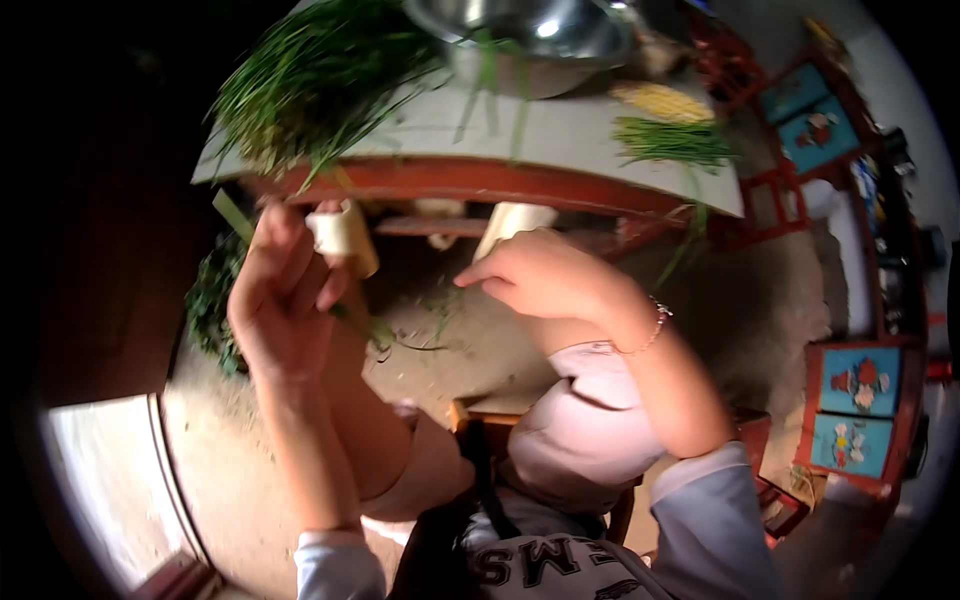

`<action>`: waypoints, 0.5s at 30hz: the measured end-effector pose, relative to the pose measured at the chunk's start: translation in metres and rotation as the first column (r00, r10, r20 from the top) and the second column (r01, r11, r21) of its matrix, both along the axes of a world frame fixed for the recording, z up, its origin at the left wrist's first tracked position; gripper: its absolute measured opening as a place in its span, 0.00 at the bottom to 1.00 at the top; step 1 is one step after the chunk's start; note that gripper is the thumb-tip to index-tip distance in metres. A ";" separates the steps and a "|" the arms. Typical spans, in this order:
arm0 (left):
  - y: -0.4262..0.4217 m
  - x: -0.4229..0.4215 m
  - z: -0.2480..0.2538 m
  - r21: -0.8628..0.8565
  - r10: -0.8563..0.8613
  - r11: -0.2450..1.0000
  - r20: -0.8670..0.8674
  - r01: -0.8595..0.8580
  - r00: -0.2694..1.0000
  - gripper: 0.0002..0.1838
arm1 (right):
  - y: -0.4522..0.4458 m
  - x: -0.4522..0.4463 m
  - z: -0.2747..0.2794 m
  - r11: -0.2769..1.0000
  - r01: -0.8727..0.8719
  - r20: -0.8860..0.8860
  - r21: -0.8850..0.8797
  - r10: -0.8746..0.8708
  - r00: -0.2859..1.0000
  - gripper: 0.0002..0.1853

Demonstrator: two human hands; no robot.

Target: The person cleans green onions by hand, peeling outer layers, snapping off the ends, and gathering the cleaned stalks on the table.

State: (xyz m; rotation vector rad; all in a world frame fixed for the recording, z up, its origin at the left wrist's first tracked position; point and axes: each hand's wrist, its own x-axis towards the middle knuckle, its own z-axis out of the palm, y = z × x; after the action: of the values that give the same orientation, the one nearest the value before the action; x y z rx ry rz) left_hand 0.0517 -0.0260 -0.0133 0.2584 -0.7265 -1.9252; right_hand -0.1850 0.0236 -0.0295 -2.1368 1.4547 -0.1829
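My left hand (280, 290) is raised in front of the table's near edge, its fingers curled closed. A narrow green chive blade (233, 215) pokes out at its upper left, and more green strands (372, 328) hang below its thumb. My right hand (545, 275) hovers over my knee, its index finger pointing left and slightly apart from the thumb, with nothing visible between them. On the table, a big heap of chives (310, 85) lies at the left. A small, neat bundle of chives (672, 142) sits at the right.
A steel basin (530, 75) stands on the white-topped table (570, 125), with loose blades draped over it. Corn (662, 101) lies behind the small bundle. Dark leafy greens (215, 300) are on the floor at left. Red cabinets with blue painted panels (855, 380) line the right side.
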 end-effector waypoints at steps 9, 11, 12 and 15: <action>0.023 -0.045 0.010 -0.177 -0.040 0.978 0.375 0.114 0.926 0.24 | 0.047 -0.176 0.033 0.559 0.771 0.063 -0.304 -0.796 0.602 0.10; 0.025 -0.057 0.007 -0.266 0.054 0.959 0.492 0.091 0.869 0.26 | 0.034 -0.201 0.022 0.451 0.767 0.273 -0.456 -0.750 0.603 0.09; 0.024 -0.062 0.005 -0.302 0.099 0.949 0.558 0.091 0.824 0.27 | 0.023 -0.201 0.026 0.453 0.763 0.276 -0.461 -0.744 0.608 0.09; 0.027 -0.076 -0.007 -0.185 -0.010 0.976 0.490 0.115 0.872 0.24 | -0.010 -0.195 0.027 0.601 0.481 0.011 -0.638 -0.618 0.786 0.08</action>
State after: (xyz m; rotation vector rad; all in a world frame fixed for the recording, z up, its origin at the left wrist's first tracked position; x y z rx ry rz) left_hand -0.0241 0.0012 -0.0200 0.6097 -1.2776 -1.8389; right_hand -0.3797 0.0138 -0.0030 -2.1136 2.4468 -0.7827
